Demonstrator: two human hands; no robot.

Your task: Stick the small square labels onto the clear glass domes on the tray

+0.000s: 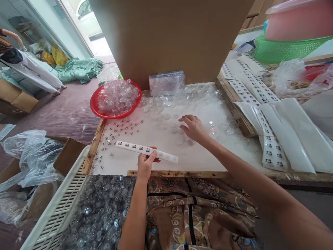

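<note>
At a white, wood-edged worktable (157, 133), the left hand (145, 164) pinches a long white panda-printed strip (141, 148), likely light, pliable, best held mid-length; the right hand (194, 129) hovers, loosely spread.

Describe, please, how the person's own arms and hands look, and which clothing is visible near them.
The left hand and right hand wear no gloves. The left forearm and right forearm are bare, with no sleeve, watch or bracelet visible. Below them shows a brown patterned fabric garment with pale swirls, flowers and black bands.
</note>
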